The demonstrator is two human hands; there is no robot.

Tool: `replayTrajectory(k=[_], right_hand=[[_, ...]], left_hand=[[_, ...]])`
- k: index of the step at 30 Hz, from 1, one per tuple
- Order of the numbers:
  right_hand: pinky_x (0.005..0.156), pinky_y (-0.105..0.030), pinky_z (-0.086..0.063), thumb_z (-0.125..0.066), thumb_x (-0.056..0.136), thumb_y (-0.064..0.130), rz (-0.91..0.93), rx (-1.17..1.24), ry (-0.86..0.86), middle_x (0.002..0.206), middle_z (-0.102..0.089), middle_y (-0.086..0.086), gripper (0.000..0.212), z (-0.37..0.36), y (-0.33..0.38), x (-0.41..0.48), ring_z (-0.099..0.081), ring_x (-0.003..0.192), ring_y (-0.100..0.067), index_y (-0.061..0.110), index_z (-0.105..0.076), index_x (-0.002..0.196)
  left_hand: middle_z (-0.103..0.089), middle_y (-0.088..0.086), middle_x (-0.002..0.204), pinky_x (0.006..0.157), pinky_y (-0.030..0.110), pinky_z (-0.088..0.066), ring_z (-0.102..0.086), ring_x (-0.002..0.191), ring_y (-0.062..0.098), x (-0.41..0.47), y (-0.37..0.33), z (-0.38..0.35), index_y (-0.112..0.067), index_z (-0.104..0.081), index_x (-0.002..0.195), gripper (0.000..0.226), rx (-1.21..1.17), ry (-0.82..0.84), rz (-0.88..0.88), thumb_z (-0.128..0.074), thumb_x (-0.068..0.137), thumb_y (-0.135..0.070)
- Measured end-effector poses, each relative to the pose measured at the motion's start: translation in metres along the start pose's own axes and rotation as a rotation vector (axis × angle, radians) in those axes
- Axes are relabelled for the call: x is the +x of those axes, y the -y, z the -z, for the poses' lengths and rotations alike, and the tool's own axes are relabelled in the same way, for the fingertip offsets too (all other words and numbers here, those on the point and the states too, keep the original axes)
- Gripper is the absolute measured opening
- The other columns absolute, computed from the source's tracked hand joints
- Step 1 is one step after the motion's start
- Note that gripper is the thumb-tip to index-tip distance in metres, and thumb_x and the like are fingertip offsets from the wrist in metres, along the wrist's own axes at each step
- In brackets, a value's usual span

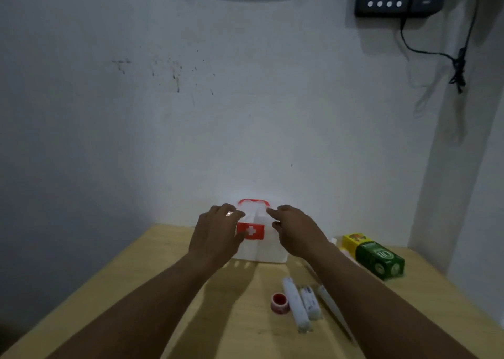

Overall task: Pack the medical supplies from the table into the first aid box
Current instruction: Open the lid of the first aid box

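Two hands of mine flank the first aid box [259, 248] in the head view, one at each end. The lid is shut and has to be opened before anything goes in. My left hand [218, 233] lies over the box's left end, fingers bent at the top edge and thumb down by the red cross label [251, 231]. Whether it grips the plastic or only hovers, I cannot tell. My right hand [296, 231] is loose and holds nothing, its fingers reaching toward the red handle [253, 201] from the right end. The box stands at the far edge of the table [136, 290], close to the wall. The supplies lie nearer me on the right, unpacked: a red tape roll [279, 302], two white bandage rolls [296, 304] side by side, a long white tube [334, 311] beside my right forearm, and a green and yellow carton [377, 257] farther right. I judge that packing has not begun.
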State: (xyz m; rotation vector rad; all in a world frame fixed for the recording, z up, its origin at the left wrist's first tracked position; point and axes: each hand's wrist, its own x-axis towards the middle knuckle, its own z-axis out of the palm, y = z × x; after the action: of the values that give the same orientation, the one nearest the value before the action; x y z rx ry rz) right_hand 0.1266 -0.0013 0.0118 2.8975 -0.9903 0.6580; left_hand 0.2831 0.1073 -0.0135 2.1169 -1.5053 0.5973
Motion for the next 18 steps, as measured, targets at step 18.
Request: replayTrajectory(k=[18], right_hand=[[0.096,-0.033,-0.047,-0.050,0.099,0.011,0.055,-0.043,-0.058,0.138,-0.056,-0.007,0.050,-0.007,-0.009,0.005,-0.055,0.123,-0.025,0.025,-0.044,0.147]], left_hand=[[-0.067,0.010,0.099,0.084,0.044,-0.058,-0.064,0.074,0.021,-0.001,-0.048,-0.026,-0.009,-0.054,0.111,0.061,-1.387,-0.035,1.234,-0.083,0.069,-0.041]])
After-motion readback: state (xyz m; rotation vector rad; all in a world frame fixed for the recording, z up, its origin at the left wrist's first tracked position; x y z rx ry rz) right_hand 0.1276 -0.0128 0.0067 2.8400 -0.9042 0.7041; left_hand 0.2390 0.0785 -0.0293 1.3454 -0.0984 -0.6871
